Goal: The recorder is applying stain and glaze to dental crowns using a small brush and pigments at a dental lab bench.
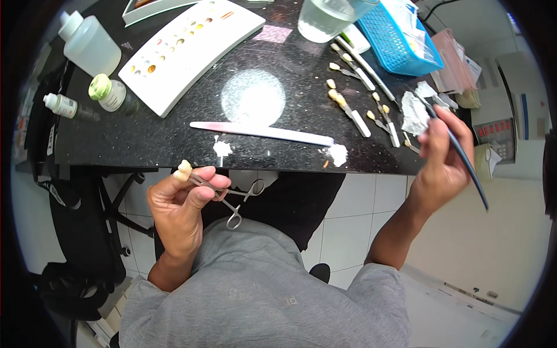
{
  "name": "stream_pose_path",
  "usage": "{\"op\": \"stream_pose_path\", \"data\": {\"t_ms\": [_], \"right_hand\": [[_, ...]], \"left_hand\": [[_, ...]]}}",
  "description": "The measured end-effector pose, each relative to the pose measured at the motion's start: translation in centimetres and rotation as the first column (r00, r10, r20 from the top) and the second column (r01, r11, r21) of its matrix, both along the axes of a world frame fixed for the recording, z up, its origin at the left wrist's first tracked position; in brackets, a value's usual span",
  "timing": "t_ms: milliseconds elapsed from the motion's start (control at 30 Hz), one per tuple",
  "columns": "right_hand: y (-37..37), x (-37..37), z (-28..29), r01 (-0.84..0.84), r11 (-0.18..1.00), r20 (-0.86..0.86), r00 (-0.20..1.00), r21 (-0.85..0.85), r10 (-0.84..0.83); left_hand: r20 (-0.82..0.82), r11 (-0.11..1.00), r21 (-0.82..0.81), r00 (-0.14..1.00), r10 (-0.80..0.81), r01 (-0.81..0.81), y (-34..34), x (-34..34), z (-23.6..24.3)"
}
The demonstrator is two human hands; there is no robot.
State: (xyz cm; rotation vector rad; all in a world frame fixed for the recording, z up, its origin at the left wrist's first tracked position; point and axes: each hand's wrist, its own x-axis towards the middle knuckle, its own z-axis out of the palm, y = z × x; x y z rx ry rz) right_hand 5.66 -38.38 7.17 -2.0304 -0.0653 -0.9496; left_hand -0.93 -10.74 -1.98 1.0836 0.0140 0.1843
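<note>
My left hand point(185, 211) grips steel scissor-handled forceps point(234, 216) below the desk's front edge; a pale yellow tooth crown piece point(183, 170) sits at their tip. In my right hand point(442, 159) is a thin dark brush point(467, 166), its tip over crumpled white tissue point(414, 116) at the desk's right. Left of that hand lie several tooth shade tabs point(361, 119) on holders. A long pale stick with a pink end point(261, 131) lies near the front edge, beside two small white powder patches point(222, 148).
On the black speckled desk point(151, 139) are a white palette point(191, 52), plastic bottles point(93, 49) at left, a glass of liquid point(322, 20), a blue basket point(400, 40) and a pink tray point(449, 58). A black chair point(75, 232) stands at lower left.
</note>
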Motion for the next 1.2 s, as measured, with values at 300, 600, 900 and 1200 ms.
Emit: {"op": "stream_pose_path", "data": {"t_ms": [300,600,900,1200], "right_hand": [[-4.6,-1.3,-0.6,0.096,0.964,-0.039,0.993,-0.247,-0.109],[-4.1,-1.6,-2.2,0.108,0.969,0.025,0.994,-0.221,-0.105],[1.6,-1.3,-0.8,-0.248,0.942,0.135,0.966,0.226,0.222],[13.3,0.4,-2.3,-0.702,0.712,0.054,0.711,0.008,0.701]], "left_hand": [[0.065,0.982,0.184,0.997,0.042,-0.053,0.1,0.1,1.1],[0.152,0.835,0.516,0.98,0.13,-0.191,1.9,-0.6,3.5],[0.269,0.683,0.694,0.962,0.046,-0.227,4.3,0.9,4.3],[0.379,0.548,0.77,0.925,0.019,-0.327,5.6,1.1,3.6]]}}
